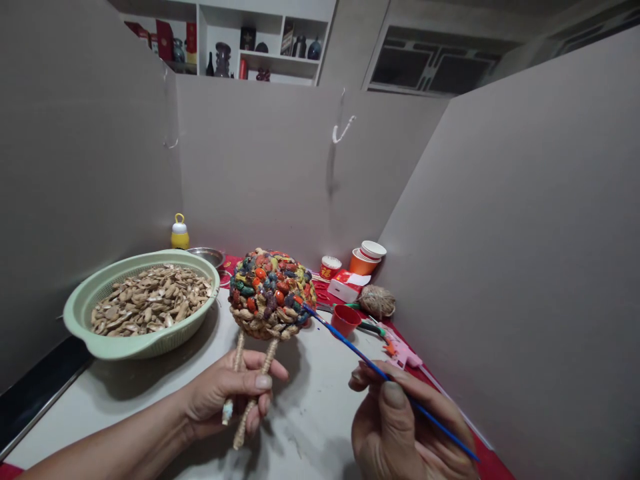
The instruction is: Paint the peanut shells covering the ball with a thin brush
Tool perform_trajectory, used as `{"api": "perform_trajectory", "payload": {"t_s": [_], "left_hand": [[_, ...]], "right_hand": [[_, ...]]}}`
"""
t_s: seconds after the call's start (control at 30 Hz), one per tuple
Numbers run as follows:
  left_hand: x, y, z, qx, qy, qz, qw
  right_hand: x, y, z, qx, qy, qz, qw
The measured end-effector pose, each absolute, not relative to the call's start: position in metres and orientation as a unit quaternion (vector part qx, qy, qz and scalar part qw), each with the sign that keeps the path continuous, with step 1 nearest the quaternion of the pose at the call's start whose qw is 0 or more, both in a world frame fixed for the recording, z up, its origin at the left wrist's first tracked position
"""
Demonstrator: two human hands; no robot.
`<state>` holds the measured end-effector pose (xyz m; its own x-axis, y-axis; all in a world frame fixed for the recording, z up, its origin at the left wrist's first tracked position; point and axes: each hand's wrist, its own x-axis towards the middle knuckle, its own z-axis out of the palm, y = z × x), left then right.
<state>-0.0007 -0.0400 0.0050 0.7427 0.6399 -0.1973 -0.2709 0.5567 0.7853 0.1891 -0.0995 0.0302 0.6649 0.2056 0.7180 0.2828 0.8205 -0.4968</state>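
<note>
My left hand grips the twine-wrapped legs of a rounded craft figure, keeping it raised over the white tabletop. Shells that look like peanut shells cover its body, painted red, orange, green, blue, purple and yellow on top; the lower rim is bare tan. Between the thumb and fingers of my right hand is a thin blue paintbrush. Its tip meets the body's lower right side, or is very close to it. Behind the brush stands a small red cup, its contents hidden.
At left sits a green colander of tan shells. Farther back are a yellow bottle and a metal bowl. On the right lie a twine ball, stacked paper cups and a pink glue gun. Grey partitions surround the table.
</note>
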Motion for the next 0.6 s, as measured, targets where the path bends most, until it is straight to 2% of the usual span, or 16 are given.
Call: {"api": "perform_trajectory", "payload": {"t_s": [0.6], "left_hand": [[0.0032, -0.0385, 0.0081, 0.376, 0.249, 0.279, 0.847]], "right_hand": [[0.185, -0.102, 0.0219, -0.322, -0.445, -0.01, 0.836]]}}
